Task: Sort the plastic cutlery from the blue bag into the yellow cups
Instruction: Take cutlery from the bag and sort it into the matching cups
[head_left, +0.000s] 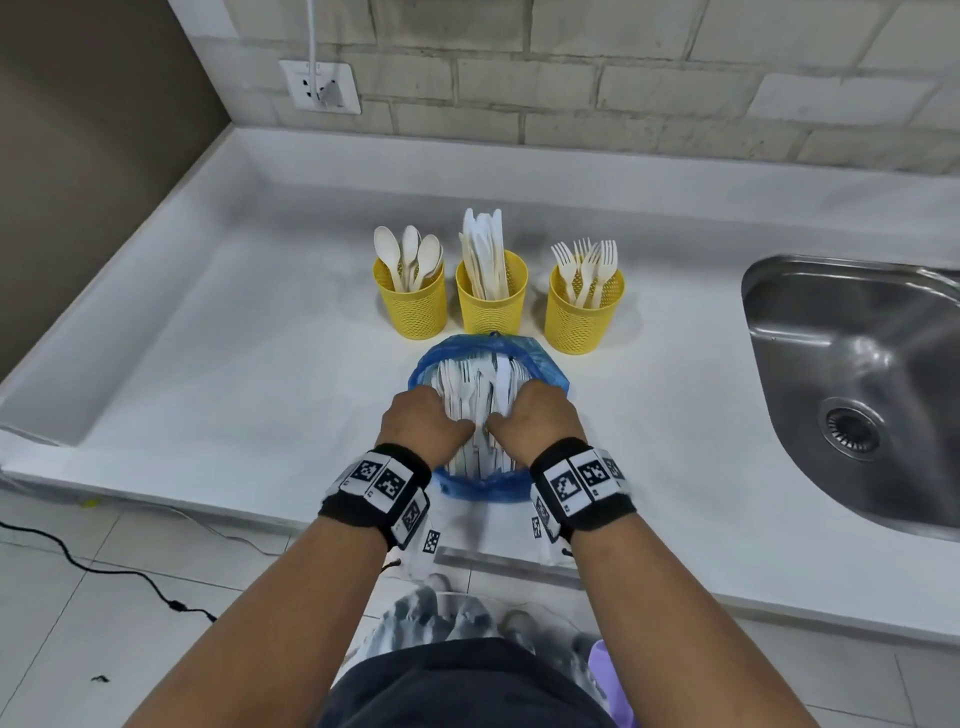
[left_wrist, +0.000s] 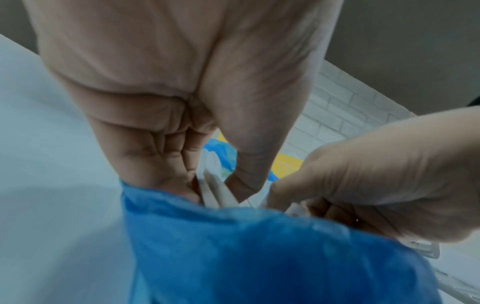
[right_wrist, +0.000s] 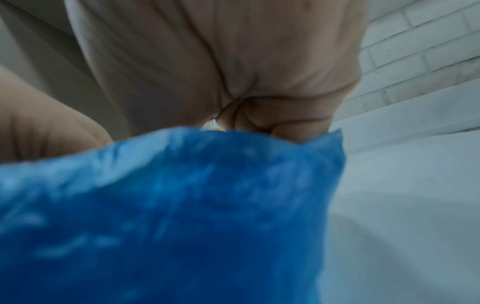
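Observation:
The blue bag (head_left: 545, 358) lies open on the white counter (head_left: 234, 364), full of white plastic cutlery (head_left: 467, 384). Both hands reach into its mouth. My left hand (head_left: 436, 421) pinches cutlery handles (left_wrist: 221, 193) between thumb and curled fingers. My right hand (head_left: 530, 415) grips wrapped cutlery (left_wrist: 296, 209) just to the right, its fingers curled. Behind the bag stand three yellow mesh cups: the left cup (head_left: 415, 306) with spoons, the middle cup (head_left: 491, 306) with knives, the right cup (head_left: 584, 317) with forks. In the right wrist view the bag (right_wrist: 168, 216) hides most of the fingers.
A steel sink (head_left: 857, 374) is sunk into the counter at the right. A brick wall with a socket (head_left: 319, 85) runs along the back. A dark panel closes the left side. A black cable (head_left: 104, 569) lies on the floor below the counter's front edge.

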